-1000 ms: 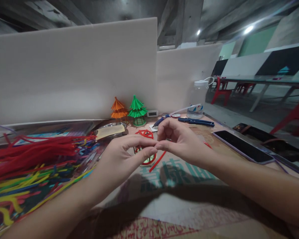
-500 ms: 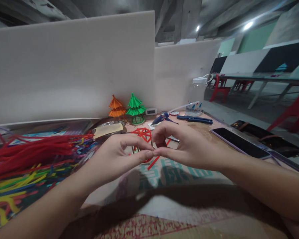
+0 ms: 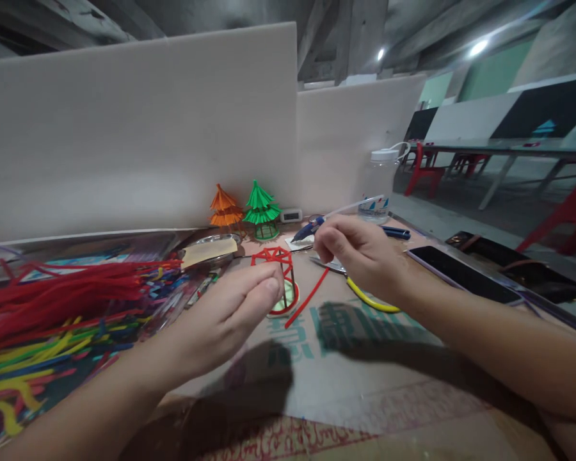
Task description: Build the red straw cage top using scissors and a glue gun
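My left hand [image 3: 235, 314] is closed, thumb pressed along the curled fingers, just in front of a small red frame [image 3: 272, 255] on dark posts with a round base. Anything inside it is hidden. To the right, my right hand [image 3: 360, 253] is raised with its fingers curled in; what they hold, if anything, cannot be made out. A red strip [image 3: 308, 298] lies on the table between the hands. Near my right hand are yellow-handled scissors [image 3: 372, 304] and a blue glue gun [image 3: 308, 228].
Red and coloured strips [image 3: 72, 288] are heaped at the left. Behind stand an orange model [image 3: 226, 208], a green model [image 3: 262, 211] and a clear bottle [image 3: 378, 186]. A phone [image 3: 463, 275] and a dark case [image 3: 513, 266] lie at the right.
My hands have moved apart from where their fingertips met, the left one leftward and the right one rightward. The red frame and yellow scissor handle show more now.
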`<state>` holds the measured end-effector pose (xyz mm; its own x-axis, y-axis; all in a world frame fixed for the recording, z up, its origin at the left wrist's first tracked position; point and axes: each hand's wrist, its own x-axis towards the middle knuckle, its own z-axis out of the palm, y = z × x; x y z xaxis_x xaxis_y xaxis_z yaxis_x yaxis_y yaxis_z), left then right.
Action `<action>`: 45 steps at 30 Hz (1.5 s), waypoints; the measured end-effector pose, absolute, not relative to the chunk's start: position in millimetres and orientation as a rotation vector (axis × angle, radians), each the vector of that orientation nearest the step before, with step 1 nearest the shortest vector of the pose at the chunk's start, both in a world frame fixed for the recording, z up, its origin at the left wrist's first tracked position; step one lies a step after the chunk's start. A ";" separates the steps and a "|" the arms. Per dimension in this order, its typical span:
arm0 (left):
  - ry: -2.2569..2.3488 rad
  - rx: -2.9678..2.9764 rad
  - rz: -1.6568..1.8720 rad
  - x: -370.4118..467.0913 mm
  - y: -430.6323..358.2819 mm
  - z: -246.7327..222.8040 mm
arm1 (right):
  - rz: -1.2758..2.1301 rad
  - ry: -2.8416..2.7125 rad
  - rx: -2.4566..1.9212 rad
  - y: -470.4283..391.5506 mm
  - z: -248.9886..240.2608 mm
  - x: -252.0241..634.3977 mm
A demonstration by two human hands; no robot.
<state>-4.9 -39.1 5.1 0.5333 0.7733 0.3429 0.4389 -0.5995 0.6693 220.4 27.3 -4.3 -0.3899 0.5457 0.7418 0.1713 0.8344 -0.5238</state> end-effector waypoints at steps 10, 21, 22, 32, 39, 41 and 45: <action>0.999 2.048 0.719 -5.7 -29.9 16.7 | 0.789 -1.794 -0.854 67.1 -93.7 200.6; 0.867 1.770 0.804 3.9 -27.3 7.3 | 0.826 -1.843 -0.917 66.8 -89.9 200.0; 0.876 1.756 0.786 4.7 -28.8 7.0 | 0.832 -1.843 -0.918 66.8 -90.1 200.1; 0.936 1.974 0.735 -1.3 -25.2 9.0 | 0.819 -1.862 -0.922 66.7 -89.1 198.5; 0.866 1.949 0.687 -0.2 -18.1 2.7 | 0.803 -1.852 -0.899 66.4 -91.6 199.3; 0.877 1.960 0.670 0.9 -19.3 3.8 | 0.804 -1.862 -0.892 66.0 -92.0 199.2; 0.879 1.942 0.677 2.9 -20.2 4.0 | 0.798 -1.876 -0.888 64.7 -90.6 198.6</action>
